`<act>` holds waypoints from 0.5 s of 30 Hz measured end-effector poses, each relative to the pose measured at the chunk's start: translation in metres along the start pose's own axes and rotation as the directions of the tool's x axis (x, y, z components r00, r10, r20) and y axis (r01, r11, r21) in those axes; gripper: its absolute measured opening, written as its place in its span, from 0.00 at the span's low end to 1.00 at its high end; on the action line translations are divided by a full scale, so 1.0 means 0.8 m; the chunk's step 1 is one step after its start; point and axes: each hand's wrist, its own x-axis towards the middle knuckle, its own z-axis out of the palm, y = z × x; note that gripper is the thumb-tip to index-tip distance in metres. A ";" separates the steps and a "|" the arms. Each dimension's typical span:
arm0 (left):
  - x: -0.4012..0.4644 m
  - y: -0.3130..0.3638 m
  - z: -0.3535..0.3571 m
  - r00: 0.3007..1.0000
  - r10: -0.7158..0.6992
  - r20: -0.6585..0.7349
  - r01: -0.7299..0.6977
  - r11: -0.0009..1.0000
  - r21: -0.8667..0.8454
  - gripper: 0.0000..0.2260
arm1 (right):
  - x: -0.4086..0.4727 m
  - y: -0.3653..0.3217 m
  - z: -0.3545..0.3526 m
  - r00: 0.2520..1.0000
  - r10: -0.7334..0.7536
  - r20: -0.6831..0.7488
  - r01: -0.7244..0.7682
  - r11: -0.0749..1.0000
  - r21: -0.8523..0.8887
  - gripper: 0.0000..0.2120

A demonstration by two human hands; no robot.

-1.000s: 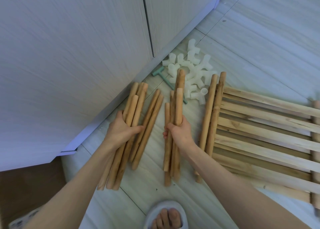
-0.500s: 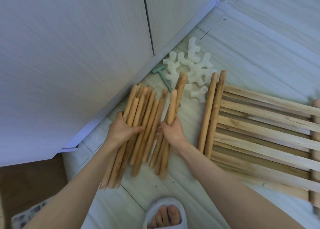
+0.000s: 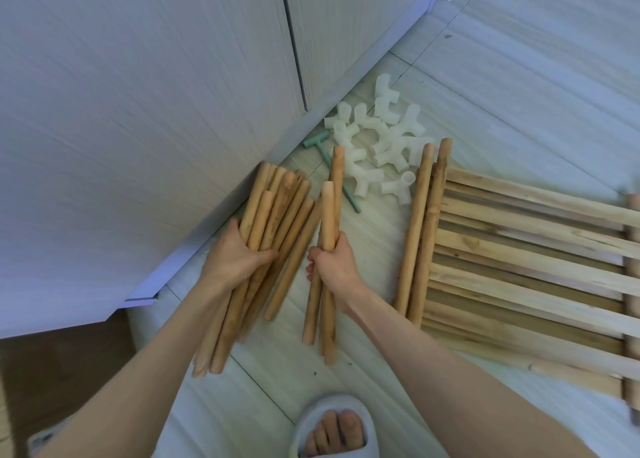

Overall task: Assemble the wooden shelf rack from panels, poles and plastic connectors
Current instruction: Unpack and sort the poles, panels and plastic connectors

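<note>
Left grip (image 3: 239, 257) curled round big pole bundle (image 3: 277, 215). Right grip (image 3: 334, 262) clamps few poles (image 3: 327, 215), now pulled apart from bundle. Sorting, not assembling. Connectors (image 3: 377, 146) beyond right grip; slatted panel (image 3: 519, 250) further right, untouched.

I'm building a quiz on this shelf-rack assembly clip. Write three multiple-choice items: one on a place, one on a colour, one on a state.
1. Where do the white plastic connectors lie?
A. On the slatted panel
B. On the floor near the cabinet base
C. In the left hand

2. What colour is the small T-shaped tool?
A. Red
B. Black
C. Green

3. What is the right hand doing?
A. Gripping a few poles
B. Resting flat on the floor
C. Holding a connector

Answers: 1 B, they are heaped on the floor tiles beyond the poles; 2 C, it is pale green; 3 A, its fingers curl round a few poles, while the left hand holds a bigger bundle.
</note>
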 end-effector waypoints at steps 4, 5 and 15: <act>0.003 -0.011 -0.014 1.000 -0.004 -0.005 0.004 0.987 0.159 0.26 | -0.001 0.000 -0.008 1.000 0.016 -0.005 -0.016 0.999 0.048 0.15; 0.003 -0.013 -0.016 1.000 -0.004 -0.006 0.005 0.984 0.176 0.27 | -0.001 0.001 -0.010 1.000 0.007 -0.016 -0.007 1.000 0.026 0.15; 0.009 0.006 -0.011 1.000 -0.024 -0.011 0.026 0.941 0.337 0.39 | 0.006 -0.002 0.008 0.985 -0.142 -0.103 0.127 0.983 -0.136 0.26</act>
